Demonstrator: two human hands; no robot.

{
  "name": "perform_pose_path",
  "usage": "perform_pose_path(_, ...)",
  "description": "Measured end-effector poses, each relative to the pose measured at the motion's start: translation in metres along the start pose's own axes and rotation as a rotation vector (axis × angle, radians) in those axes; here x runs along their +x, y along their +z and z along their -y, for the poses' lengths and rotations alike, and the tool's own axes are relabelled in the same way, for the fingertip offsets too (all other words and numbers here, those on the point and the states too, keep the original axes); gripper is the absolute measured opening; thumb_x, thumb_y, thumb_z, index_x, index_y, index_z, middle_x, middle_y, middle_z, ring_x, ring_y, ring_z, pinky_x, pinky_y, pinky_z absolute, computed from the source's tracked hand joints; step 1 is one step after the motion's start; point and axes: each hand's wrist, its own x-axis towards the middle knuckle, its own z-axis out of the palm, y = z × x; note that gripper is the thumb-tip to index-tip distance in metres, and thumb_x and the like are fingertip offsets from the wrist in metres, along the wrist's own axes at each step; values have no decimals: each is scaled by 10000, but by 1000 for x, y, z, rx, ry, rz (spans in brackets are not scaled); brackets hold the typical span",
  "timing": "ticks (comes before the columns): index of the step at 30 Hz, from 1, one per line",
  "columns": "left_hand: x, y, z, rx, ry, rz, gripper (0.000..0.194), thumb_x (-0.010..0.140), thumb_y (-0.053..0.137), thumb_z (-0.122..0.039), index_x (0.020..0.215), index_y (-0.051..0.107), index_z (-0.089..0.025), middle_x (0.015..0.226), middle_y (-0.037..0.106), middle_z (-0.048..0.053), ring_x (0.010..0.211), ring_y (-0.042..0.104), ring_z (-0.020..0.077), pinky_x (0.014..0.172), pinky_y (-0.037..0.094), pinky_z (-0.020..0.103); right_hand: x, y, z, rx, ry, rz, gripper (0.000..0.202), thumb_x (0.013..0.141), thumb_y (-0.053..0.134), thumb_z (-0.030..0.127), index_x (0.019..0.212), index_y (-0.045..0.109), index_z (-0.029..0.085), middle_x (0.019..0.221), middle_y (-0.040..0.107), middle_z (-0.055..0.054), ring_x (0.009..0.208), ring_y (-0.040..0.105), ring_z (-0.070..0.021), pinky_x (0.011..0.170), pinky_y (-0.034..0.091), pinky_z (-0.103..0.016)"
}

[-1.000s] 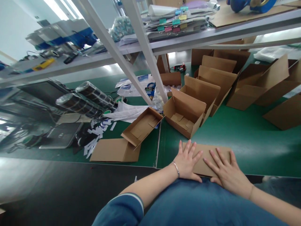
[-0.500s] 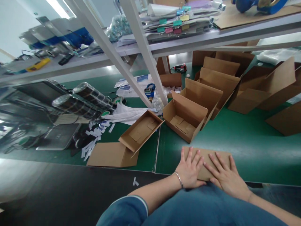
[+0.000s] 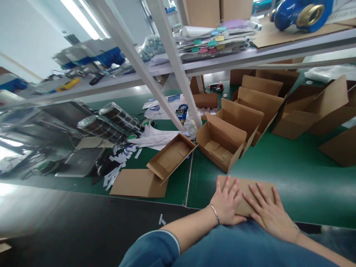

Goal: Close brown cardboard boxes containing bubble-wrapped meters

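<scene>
Two palms flat: our left hand (image 3: 226, 203) and right hand (image 3: 268, 212), fingers spread, press the folded carton blank (image 3: 244, 187) under them at the bench edge. Flattening step, we judge; next needs lifting an edge.

Gear at far left of the worktop (image 3: 278, 163), incl. a dark stack of trays (image 3: 52, 122), is smeared by motion blur; items can't be identified. Flat cardboard sheet (image 3: 250, 185) is partly covered by both hands – left hand (image 3: 226, 204), right hand (image 3: 268, 213) – its near edge hidden behind the blue sleeve (image 3: 236, 244). Brown box (image 3: 340, 148) at right is cut off by frame edge.
</scene>
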Motion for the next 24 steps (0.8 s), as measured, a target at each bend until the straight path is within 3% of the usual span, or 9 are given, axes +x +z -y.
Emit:
perform_pose_path(5,5,0,5,32,169,72,905,604,441,-758,1243,439,-117,1440,87,198,1291,-51,432,928,9,693,-28,9,2,21,-154,-67,603,772,420,420,1346,239,385,1386,308,-52,1263,285,-325,984,71,-665)
perform_pose_path(7,8,5,8,43,176,76,918,574,467,-748,1256,424,-135,1439,89,199,1295,-13,426,926,12,686,-36,17,3,40,-162,-134,600,747,424,404,1326,267,417,1352,365,-35,1224,347,-330,976,89,-673)
perform_pose_path(10,6,13,6,27,94,57,934,555,479,-736,1295,360,-178,1441,62,198,1291,89,406,935,52,657,-39,25,0,60,-153,-202,606,717,433,404,1308,301,431,1324,402,-35,1178,397,-356,953,97,-695)
perform_pose_path(14,-25,17,-6,-51,-89,9,918,573,474,-736,1306,320,-206,1430,73,220,1278,124,420,925,96,649,-22,28,-8,103,-286,-108,567,777,417,408,1325,269,417,1322,404,-16,1147,440,-320,965,75,-691)
perform_pose_path(16,-52,17,-11,-104,-214,-20,908,603,449,-742,1311,304,-192,1423,88,230,1277,128,424,939,93,646,-1,19,-2,228,-240,-19,532,818,403,418,1327,247,424,1313,420,3,1165,427,-297,969,62,-697)
perform_pose_path(18,-81,19,-14,-153,-333,-30,905,616,438,-749,1313,302,-188,1422,107,223,1275,142,421,963,90,635,33,1,18,477,-95,40,483,835,406,444,1302,286,424,1286,458,17,1182,414,-265,1005,119,-655)
perform_pose_path(21,-113,22,-12,-213,-470,-24,905,608,429,-772,1312,313,-215,1424,140,198,1274,153,421,982,92,632,109,-38,73,1091,203,123,537,815,427,520,1304,299,337,1257,475,-31,1158,433,-222,1010,330,-476)
perform_pose_path(24,-128,29,-7,-248,-568,-35,933,578,425,-802,1314,319,-238,1425,148,193,1277,142,430,986,86,643,195,-67,139,1793,597,368,669,768,472,574,1319,186,323,1314,383,-67,1026,517,-220,804,508,-416)
